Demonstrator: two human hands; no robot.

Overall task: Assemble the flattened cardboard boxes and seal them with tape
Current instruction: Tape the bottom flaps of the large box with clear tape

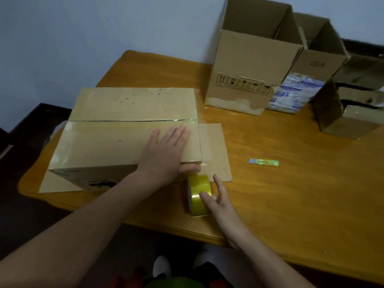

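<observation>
Head cam: R hand (218, 202) grips the yellow tape roll (196, 204), thumb on its outer face and other fingers curled behind it, index sticking out straight. Roll stands on edge near the front edge of the wooden table (291, 204), just below the box's near R corner. A clear strip looks to run from roll up to that corner.

L hand (164, 150) lies flat, fingers straight, on top of the closed box (116, 142) at its R end. L thumb hangs over the near edge and presses by the corner. Box sits on table's L half. A glossy tape line (133, 120) runs along the top seam, L to R. Under the box lies a flat cardboard sheet (216, 150), sticking out at R and at the near L.

Small knife (262, 162) lies on bare table, well R of the box, untouched.

Far side by the wall: tall open box (249, 65) upright, flaps up, w/ handling symbols on its front. Second open box (320, 59) sits just behind/R of it. Printed plastic bag (295, 92) lies betw. them at the base. Low worn box (349, 121) at far R.
</observation>
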